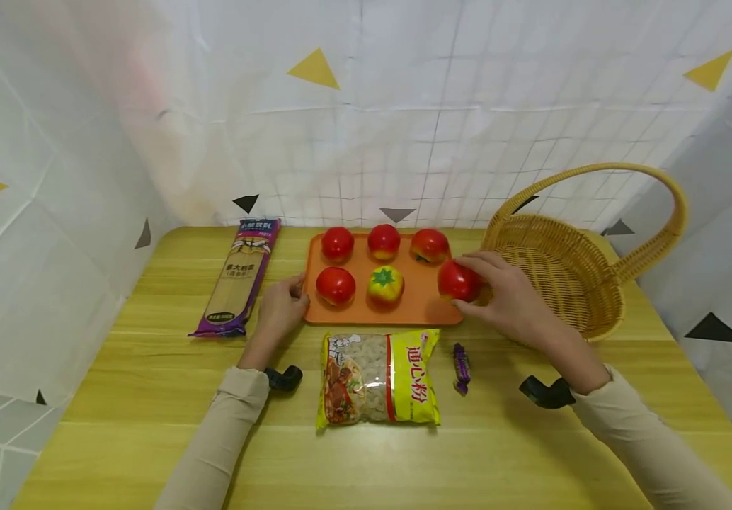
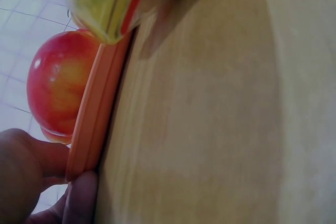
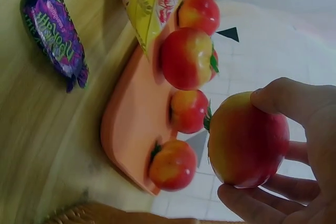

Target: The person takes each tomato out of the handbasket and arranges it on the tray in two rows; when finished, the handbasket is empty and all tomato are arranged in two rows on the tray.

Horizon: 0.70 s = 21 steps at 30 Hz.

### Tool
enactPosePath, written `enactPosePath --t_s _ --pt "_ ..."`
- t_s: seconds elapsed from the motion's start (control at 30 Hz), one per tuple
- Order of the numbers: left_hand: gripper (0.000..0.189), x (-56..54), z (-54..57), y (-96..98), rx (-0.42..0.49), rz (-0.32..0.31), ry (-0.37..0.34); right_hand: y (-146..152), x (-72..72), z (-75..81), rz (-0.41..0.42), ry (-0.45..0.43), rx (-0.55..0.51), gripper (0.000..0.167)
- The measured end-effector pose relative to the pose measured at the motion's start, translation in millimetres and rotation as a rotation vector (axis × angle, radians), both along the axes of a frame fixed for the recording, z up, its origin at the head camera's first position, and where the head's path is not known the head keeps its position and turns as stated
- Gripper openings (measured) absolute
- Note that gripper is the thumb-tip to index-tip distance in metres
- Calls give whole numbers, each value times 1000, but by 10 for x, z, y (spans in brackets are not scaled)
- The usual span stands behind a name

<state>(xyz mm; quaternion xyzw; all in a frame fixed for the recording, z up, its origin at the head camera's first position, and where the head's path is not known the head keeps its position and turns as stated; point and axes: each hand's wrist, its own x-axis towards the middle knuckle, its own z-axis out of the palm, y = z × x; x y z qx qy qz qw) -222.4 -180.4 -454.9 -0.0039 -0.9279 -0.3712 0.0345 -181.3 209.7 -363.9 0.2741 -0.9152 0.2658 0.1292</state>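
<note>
My right hand (image 1: 515, 297) holds a red-and-yellow tomato (image 3: 247, 140) between thumb and fingers, above the right end of an orange tray (image 1: 417, 297). Its green leafy top faces the tray in the right wrist view. Several more tomatoes sit on the tray in two rows; one yellowish tomato (image 1: 385, 285) in the front row shows its green top. At the tray's left edge, my left hand (image 1: 282, 308) pinches the rim; the left wrist view has the thumb and a finger (image 2: 52, 158) on either side of it.
A wicker basket (image 1: 614, 312) with a tall handle stands right of the tray. In front lie a yellow bag of pasta (image 1: 372, 379) and a purple wrapped candy (image 1: 461, 368). A purple spaghetti packet (image 1: 238, 276) lies at the left. White sheeting (image 1: 404, 142) hangs behind the table.
</note>
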Motion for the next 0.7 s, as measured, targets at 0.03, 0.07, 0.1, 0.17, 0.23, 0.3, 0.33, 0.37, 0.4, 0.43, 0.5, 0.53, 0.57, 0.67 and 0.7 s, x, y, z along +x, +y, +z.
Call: enactPosePath --t_s 0.03,0.07,0.1,0.17,0.23,0.3,0.33,0.37,0.4,0.43,0.5,0.53,0.57,0.67,0.7 --pt "51 0 1 -4 0 -1 -1 -18 -16 -20 3 -7 0 63" --pt "51 0 1 -8 -2 -4 -2 -38 -31 -38 6 -9 2 62" --pt "51 1 3 -10 -4 -5 -5 -56 -48 -57 11 -14 1 62" --pt "51 6 8 -14 -8 -6 -9 -96 -77 -89 14 -29 1 61" --pt "51 2 5 -17 -7 -8 -10 -127 -110 -123 14 -46 4 62" --pt "51 -2 -1 -17 -8 -5 -7 -148 -140 -153 8 -68 12 62" --pt "51 -5 -5 -17 -8 -4 -5 -158 -155 -166 2 -80 19 63" --pt "51 -9 -10 -18 -8 -5 -3 -165 -172 -181 -3 -90 27 63" --pt "51 -12 -15 -18 -7 -6 -3 -171 -189 -196 -6 -96 33 64" --pt "51 -14 -18 -18 -8 -6 -3 -176 -203 -209 -11 -102 40 64" --pt "50 -14 -19 -17 -9 -4 -5 -193 -234 -243 -19 -112 46 65" --pt "50 -14 -19 -17 -9 -4 -6 -201 -252 -262 -21 -114 48 64" --pt "50 -15 -19 -18 -8 -4 -7 -207 -267 -280 -23 -116 45 64" --pt "50 -16 -18 -21 -6 -2 -8 -231 -307 -332 -27 -127 28 64" --pt "50 -16 -18 -22 -5 -1 -8 -238 -320 -349 -31 -130 27 64"
